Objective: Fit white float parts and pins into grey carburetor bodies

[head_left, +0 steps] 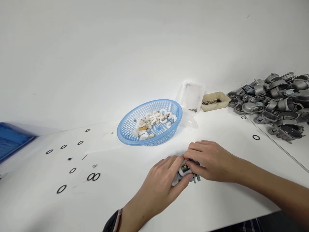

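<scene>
A small metal part (196, 178) with a white ring-shaped piece (183, 172) and brass fittings sits low over the white table. My left hand (163, 182) holds it from the left, with the thumb along its near side. On the other side my right hand (211, 159) grips it, fingers curled over the top and thumb beside the brass fittings. The fingers of both hands meet above the part and hide much of it. Beyond the hands stands a blue basket (120, 137) with white ring-shaped pieces (156, 117) and small metal bits inside.
Gray metal housings (277, 100) are piled at the right. A white tray (192, 93) leans against the wall beside a cream tray (216, 102) of small parts. Black rings (61, 189) lie scattered on the table (116, 199) at left. A blue bin (14, 140) is at far left.
</scene>
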The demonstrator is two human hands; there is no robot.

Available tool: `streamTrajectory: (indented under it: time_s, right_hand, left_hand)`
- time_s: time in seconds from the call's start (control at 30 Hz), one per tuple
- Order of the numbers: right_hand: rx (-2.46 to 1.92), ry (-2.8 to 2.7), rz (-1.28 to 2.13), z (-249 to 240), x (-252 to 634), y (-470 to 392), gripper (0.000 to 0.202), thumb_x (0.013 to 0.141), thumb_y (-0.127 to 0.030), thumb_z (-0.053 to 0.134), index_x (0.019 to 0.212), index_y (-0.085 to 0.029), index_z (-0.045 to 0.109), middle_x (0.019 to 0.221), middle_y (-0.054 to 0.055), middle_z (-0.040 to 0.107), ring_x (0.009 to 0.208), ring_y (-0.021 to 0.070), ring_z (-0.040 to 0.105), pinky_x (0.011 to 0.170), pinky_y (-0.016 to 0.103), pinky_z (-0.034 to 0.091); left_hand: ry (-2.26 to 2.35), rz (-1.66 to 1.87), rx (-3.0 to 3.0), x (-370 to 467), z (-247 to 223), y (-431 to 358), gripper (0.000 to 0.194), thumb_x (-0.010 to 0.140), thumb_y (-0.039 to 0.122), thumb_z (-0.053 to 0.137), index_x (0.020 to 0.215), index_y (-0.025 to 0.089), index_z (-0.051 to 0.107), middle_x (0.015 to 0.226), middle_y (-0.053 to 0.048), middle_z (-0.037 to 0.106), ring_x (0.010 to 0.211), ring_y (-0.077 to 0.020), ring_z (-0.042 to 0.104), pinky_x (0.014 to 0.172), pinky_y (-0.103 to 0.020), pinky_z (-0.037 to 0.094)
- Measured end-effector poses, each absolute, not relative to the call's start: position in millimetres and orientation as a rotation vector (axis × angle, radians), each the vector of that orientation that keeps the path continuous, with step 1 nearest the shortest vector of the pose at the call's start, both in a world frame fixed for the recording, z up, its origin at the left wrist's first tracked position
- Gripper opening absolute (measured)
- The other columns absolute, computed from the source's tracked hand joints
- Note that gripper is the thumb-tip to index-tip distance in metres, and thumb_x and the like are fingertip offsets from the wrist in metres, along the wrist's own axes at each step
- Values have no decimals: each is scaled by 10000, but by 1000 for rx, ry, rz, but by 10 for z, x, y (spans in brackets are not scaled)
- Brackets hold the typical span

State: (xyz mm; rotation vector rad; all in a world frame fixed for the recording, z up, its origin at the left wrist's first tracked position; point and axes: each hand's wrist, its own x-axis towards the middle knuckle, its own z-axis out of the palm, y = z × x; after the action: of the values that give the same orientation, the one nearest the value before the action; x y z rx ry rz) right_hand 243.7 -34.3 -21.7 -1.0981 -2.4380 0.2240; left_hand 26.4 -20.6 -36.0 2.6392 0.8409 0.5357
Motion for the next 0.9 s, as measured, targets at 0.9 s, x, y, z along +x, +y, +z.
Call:
streamTrajectory:
  time_s: [0.9]
  right_hand:
    - [-1090, -2458, 179, -217, 2439, -341, 226, 1018, -174, 455, 869, -167, 625, 790, 2, 587, 664, 133, 488, 654, 285, 390]
  left_hand:
    - [837, 513, 2646, 262, -337, -210, 100, 1061, 344, 463, 1038, 247, 459, 865, 13, 618, 747, -208, 602, 633, -313, 441]
